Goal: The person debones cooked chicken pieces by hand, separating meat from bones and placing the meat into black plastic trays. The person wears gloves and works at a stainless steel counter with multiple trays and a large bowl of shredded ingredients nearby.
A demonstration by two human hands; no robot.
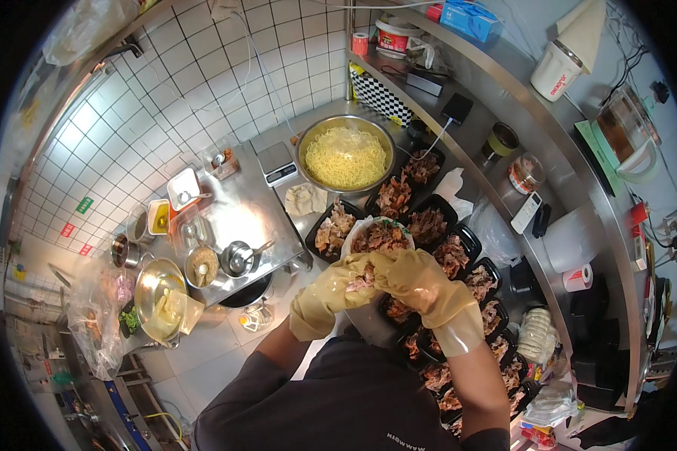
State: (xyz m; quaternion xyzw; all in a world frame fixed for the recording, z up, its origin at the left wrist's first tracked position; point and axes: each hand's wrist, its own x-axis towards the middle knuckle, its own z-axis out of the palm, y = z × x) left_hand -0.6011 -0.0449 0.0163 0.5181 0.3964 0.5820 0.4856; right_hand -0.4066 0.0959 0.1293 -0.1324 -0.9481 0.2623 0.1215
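Note:
Both my hands wear yellowish rubber gloves and meet in front of my chest. My left hand (pixel 330 293) and my right hand (pixel 420 282) are closed together around a piece of meat (pixel 361 281), part of which shows between the fingers. Just beyond them is a round container of shredded meat (pixel 381 235) with a pale liner. Black plastic trays holding meat pieces stand around it, such as one at its left (pixel 334 228) and one at its right (pixel 451 255). More of these trays run down the right side, some partly hidden by my right arm.
A steel bowl of yellow noodles (pixel 347 155) stands beyond the trays, beside a digital scale (pixel 276 162). On the left, a steel table (pixel 248 197) bears a small pot (pixel 240 259) and seasoning containers. A steel shelf edge (pixel 474 194) curves along the right.

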